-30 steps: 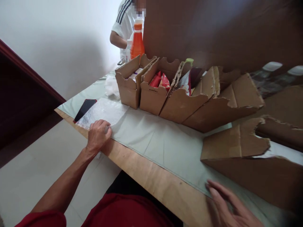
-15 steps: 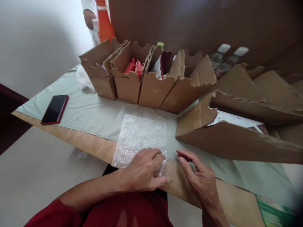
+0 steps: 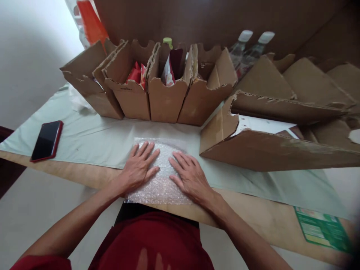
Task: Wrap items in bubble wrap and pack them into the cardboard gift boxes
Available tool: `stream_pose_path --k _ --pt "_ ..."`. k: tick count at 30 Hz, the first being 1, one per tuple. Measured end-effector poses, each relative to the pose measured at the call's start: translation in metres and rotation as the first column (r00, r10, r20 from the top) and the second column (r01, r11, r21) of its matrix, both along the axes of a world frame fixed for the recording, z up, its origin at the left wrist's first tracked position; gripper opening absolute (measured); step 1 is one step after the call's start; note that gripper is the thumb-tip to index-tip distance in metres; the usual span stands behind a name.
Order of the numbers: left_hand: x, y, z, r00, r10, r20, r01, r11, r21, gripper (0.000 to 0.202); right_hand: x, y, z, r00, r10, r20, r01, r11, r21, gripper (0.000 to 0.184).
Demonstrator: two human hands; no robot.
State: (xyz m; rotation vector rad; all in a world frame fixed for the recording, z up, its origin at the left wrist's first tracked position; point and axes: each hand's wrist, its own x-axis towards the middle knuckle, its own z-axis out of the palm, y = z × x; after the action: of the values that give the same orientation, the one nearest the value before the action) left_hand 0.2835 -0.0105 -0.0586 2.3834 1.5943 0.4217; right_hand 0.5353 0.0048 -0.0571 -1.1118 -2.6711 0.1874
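A sheet of clear bubble wrap point(image 3: 163, 185) lies flat on the table's near edge, right in front of me. My left hand point(image 3: 139, 167) rests palm down on its left half, fingers stretched out and spread. My right hand point(image 3: 189, 176) lies flat on its right half, fingers also spread. Neither hand grips anything; both press on the sheet.
A row of torn cardboard boxes point(image 3: 165, 95) with packets and bottles stands behind the sheet. A larger open cardboard box point(image 3: 261, 150) lies to the right. A red-cased phone point(image 3: 46, 140) lies at the left on the pale cloth point(image 3: 92, 138). A green leaflet point(image 3: 322, 227) sits at the right.
The bubble wrap was dragged from the left beside the phone to the spot in front of me. Both hands have since moved onto it and flattened out.
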Motion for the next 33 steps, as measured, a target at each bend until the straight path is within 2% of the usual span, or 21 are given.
stream_pose_path --k 3,6,9,11,14,17,20,22,23,25,27,29,31,33 --pt "-0.018 -0.007 0.001 1.000 0.020 0.018 -0.020 1.000 -0.010 0.055 0.035 -0.019 -0.005 0.996 -0.089 -0.004 0.089 0.991 0.096 0.048" --pt "-0.027 -0.020 0.011 1.000 0.030 -0.004 -0.030 0.999 0.028 0.053 0.066 -0.039 -0.003 0.986 -0.159 -0.050 0.165 0.974 0.155 0.044" --pt "-0.028 -0.042 0.025 0.998 -0.060 0.020 0.058 0.997 0.057 0.054 0.082 -0.057 0.003 0.985 -0.127 -0.113 0.143 0.980 0.140 0.047" --pt "-0.027 -0.057 0.031 0.984 -0.166 0.058 0.165 0.986 0.020 0.061 0.083 -0.063 0.008 0.991 -0.070 -0.111 0.083 0.990 0.111 0.052" --pt "-0.025 -0.071 0.029 0.962 -0.265 0.067 0.269 0.962 -0.049 0.073 0.070 -0.060 0.011 0.998 0.008 -0.062 -0.003 0.997 0.080 0.051" --pt "-0.024 -0.074 0.023 0.963 -0.264 0.062 0.267 0.962 -0.054 0.084 0.048 -0.048 0.011 0.992 0.075 -0.106 -0.069 0.996 0.059 0.038" --pt "-0.025 -0.074 0.026 0.961 -0.244 0.132 0.250 0.968 -0.029 0.094 0.034 -0.039 0.013 0.956 0.046 -0.290 -0.052 0.999 -0.010 0.031" --pt "-0.028 -0.074 0.031 0.958 -0.197 0.207 0.206 0.978 -0.020 0.088 0.030 -0.037 0.018 0.904 -0.052 -0.423 0.001 0.993 -0.119 0.029" --pt "-0.030 -0.074 0.034 0.956 -0.146 0.255 0.157 0.987 -0.024 0.079 0.030 -0.038 0.020 0.872 -0.127 -0.472 0.038 0.980 -0.194 0.027" --pt "-0.031 -0.071 0.037 0.931 0.018 0.365 0.003 0.998 -0.058 0.054 0.031 -0.039 0.024 0.798 -0.299 -0.524 0.116 0.928 -0.354 0.022" --pt "-0.029 -0.065 0.037 0.863 0.210 0.459 -0.164 0.977 -0.139 0.033 0.032 -0.042 0.026 0.744 -0.415 -0.524 0.155 0.870 -0.469 0.026" --pt "-0.026 -0.056 0.035 0.790 0.353 0.501 -0.278 0.935 -0.220 0.026 0.032 -0.043 0.026 0.747 -0.428 -0.509 0.144 0.851 -0.504 0.045" --pt "-0.023 -0.045 0.034 0.747 0.431 0.505 -0.340 0.902 -0.267 0.027 0.030 -0.042 0.025 0.775 -0.401 -0.488 0.128 0.856 -0.500 0.062" --pt "-0.022 -0.035 0.034 0.735 0.461 0.498 -0.369 0.887 -0.278 0.028 0.026 -0.037 0.026 0.765 -0.432 -0.478 0.170 0.851 -0.497 0.062"
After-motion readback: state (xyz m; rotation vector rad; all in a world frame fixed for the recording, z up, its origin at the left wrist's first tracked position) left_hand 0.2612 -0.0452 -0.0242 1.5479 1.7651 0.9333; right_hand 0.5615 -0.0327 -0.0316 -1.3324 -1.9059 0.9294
